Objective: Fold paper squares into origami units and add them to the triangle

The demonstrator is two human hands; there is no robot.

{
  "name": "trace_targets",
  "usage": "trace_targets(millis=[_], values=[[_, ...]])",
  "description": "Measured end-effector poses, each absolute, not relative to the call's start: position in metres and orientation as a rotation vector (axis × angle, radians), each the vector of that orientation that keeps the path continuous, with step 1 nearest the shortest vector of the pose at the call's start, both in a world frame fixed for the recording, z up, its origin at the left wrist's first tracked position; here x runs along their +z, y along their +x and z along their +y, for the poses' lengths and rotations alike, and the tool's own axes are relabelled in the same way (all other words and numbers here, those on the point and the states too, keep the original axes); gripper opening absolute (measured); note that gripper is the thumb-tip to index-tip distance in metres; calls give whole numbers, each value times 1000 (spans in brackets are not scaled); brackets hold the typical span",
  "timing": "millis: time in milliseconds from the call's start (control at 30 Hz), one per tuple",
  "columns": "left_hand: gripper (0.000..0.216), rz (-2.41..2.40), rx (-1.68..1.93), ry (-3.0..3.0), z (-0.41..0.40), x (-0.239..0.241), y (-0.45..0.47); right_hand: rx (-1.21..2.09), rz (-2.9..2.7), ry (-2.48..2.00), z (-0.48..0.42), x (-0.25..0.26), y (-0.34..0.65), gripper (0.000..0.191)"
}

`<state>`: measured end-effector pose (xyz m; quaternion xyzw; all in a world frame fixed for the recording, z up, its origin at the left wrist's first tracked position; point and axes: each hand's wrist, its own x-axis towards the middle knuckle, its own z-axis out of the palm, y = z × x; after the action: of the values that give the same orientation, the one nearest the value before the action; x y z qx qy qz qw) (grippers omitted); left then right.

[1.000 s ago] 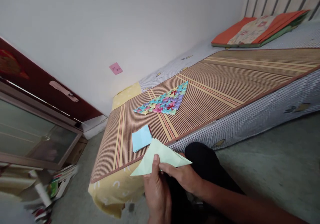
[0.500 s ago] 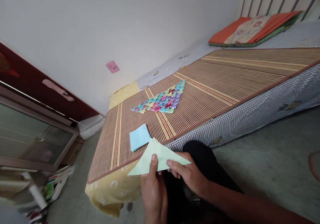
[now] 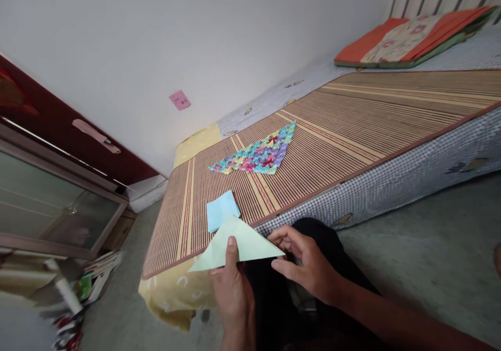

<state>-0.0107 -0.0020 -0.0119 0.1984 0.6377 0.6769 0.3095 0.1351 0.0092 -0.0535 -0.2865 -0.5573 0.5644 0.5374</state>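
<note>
A pale green sheet of paper, folded into a triangle, is pinched in my left hand, thumb on top and fingers beneath. At the triangle's right corner my right hand has its thumb and fingers apart; some fingertips lie behind the paper's edge. Just past the triangle's tip, a stack of light blue square paper rests on the striped mat, partly covered by the green sheet. Farther back lies a flat triangular piece made of many colourful folded paper units.
The striped mat covers a bed beside a white wall. A folded orange quilt lies at the far right. My dark-clothed knees are against the bed's edge. At the left stand a glass-fronted cabinet and stacked papers on the floor.
My right thumb has come off the paper's face and the right fingers have spread at its corner. The left hand and green triangle have shifted slightly left. The view has moved a little.
</note>
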Motion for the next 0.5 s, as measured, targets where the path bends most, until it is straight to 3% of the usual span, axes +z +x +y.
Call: trace_targets(millis=[100, 300, 500], values=[[29, 1650, 1798, 498, -2, -14, -13, 1275, -1370, -690, 9, -56, 139, 56], [36, 1474, 1818, 453, -1, -17, -6, 1081, -1496, -711, 9, -55, 140, 32], [35, 1445, 1866, 447, -2, -16, -4, 905, -1594, -692, 12, -52, 139, 28]])
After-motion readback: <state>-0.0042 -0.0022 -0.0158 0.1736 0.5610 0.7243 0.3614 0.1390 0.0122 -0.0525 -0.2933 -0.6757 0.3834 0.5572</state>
